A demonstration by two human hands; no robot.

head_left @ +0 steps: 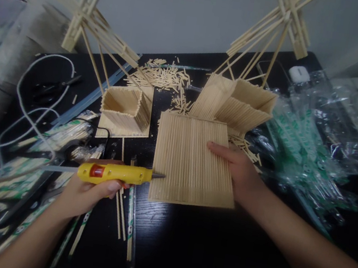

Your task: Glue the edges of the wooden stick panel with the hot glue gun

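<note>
My left hand [95,191] is closed round a yellow hot glue gun [114,173], its nozzle pointing right. A glue stick [61,169] juts from the gun's back end. The dark nozzle tip overlaps the left part of a square panel [191,163] made of thin wooden sticks laid side by side; whether it touches cannot be told. My right hand [244,171] grips that panel by its right edge, thumb on top and the other fingers hidden beneath. Behind the panel stands a stick-built box structure [238,100], and to the left a smaller open stick box [124,105] on a square base.
Cut stick pieces [162,76] lie heaped at the back of the black table [176,237]. Wrapped chopsticks [131,221] and scissors [56,155] lie at left, near a white cable [20,81]. Empty plastic wrappers [313,146] pile up at right. Stick frames [84,19] rise behind.
</note>
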